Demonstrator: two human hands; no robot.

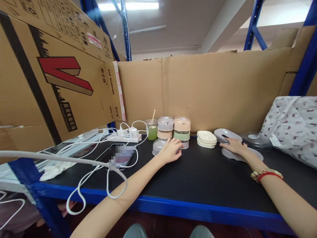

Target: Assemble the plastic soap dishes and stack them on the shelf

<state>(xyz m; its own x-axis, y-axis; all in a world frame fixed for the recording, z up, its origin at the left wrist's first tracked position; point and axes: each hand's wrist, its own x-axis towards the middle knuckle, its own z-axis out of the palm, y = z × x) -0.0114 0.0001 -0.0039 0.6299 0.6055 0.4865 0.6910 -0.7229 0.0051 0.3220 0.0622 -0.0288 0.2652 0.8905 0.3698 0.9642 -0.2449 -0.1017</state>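
My left hand [171, 150] is bent over the right side of a low grey round container [158, 146], its fingers curled and partly hiding it. Just behind it stand two stacks of round containers: one grey over peach [165, 127], the other peach over green [182, 127] with a grey piece at the bottom. My right hand [234, 146] has its fingers closed around a grey oval dish [251, 154], lying low on the table. Touching its fingertips from behind is another grey oval piece [226, 133] with a dark slot. Cream oval dishes [206, 138] sit stacked between my hands.
A cup of green drink [152, 130] with a straw stands beside a white power strip [126, 136]. White cables loop over a phone [121, 157] at left. A clear lid [256, 141] and a patterned cloth bag [294, 129] lie right. Cardboard [223, 89] walls the back.
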